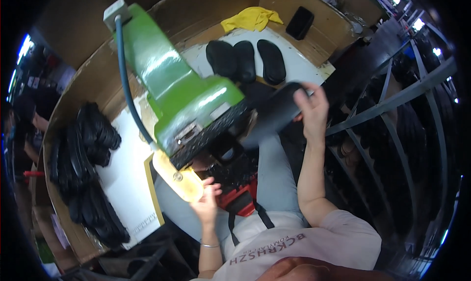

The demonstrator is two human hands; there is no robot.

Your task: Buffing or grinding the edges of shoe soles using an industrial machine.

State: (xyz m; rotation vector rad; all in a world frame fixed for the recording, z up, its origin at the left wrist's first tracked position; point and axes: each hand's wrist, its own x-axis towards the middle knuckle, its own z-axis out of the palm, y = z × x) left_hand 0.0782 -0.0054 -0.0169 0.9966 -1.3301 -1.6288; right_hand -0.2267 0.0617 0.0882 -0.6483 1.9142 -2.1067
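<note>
With the right grip (312,107) I am holding a thin, dark oblong piece (274,115) by its far right end, fingers closing on its edge; its smooth surface is blurring, and its near left end is reaching toward the front of the green press-like machine (171,80). The left grip (204,205) is resting at the near end of a rounded, pale yellow plate (175,177) with a metal bolt through it; I cannot tell whether those fingers are clasping it.

The machine's glossy painted body is catching the light, and a smooth blue-grey cable (123,80) is curving down its left side. Beyond it, three matte black sole-shaped pads (271,61) are lying on the white bench (127,183), two of them touching and the third just to their right. A crumpled yellow cloth (251,19) is lying farther off, beside the creased brown cardboard wall (314,43). Black, softly shining pieces (78,158) are piling up at left, while a grey metal rack (392,102) is standing at right.
</note>
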